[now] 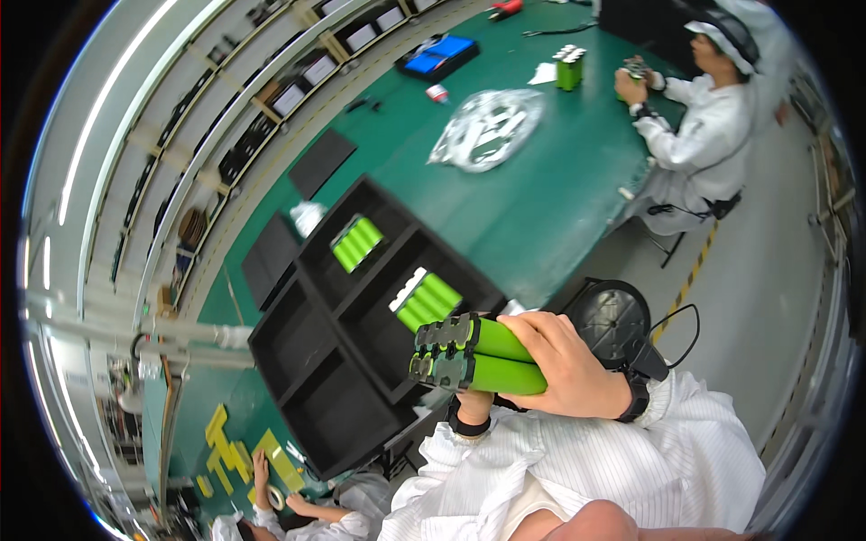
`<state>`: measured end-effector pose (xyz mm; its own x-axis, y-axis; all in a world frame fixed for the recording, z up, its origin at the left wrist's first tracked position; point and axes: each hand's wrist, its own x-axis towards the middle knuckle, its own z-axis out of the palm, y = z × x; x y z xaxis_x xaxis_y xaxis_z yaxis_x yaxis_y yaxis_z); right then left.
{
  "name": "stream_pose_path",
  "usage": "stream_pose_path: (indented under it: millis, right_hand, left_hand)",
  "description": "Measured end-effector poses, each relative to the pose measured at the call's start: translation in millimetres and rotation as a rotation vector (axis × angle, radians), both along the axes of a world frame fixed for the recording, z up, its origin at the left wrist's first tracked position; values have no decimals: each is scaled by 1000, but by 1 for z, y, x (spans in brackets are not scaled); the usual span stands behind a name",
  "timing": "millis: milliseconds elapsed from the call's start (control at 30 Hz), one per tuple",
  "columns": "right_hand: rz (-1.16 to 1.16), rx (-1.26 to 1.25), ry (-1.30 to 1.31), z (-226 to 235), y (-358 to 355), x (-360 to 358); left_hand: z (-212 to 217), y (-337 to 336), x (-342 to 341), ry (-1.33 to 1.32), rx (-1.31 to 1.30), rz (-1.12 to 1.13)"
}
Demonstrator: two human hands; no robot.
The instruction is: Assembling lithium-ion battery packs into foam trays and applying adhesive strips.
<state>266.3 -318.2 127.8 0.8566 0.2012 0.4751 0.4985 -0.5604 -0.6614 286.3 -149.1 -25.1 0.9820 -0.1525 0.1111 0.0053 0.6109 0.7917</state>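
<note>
A battery pack (505, 371) of green cylindrical cells with black end holders is up in front of me, tilted, its black end facing left. My right hand (577, 368) is closed round its right side, fingers over the top cells. Behind and below the pack is my left hand (474, 408), against its underside; the pack hides those fingers. Just beyond, a second green battery pack (428, 300) with a white edge lies in a compartment of the black divided tray (397, 392). Another green pack (357, 243) rests in a farther compartment of that tray.
Dark flat panels (322, 163) lie beside the tray on the green table (406, 135). Farther off are a clear bag of white pieces (492, 126), a blue-and-black case (439, 56) and a green pack (568, 68). A round black stool (612, 316) stands at right. Co-workers sit at right and lower left.
</note>
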Motion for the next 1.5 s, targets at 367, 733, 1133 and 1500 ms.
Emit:
stream_pose_path:
  millis: [367,733,1133,1500]
  right_hand:
    - [-255,294,425,-96,-146,-5]
    - [-125,614,738,-169,-182,84]
    - [-40,524,635,-117,-189,147]
    - [107,436,734,-129,-186,204]
  left_hand:
    - [-55,-98,15,214,537,-416]
    - [-79,-125,116,268,450,-594]
    - [-44,-132,188,-24,514,-440]
    - [-65,-131,222,114,424,-372]
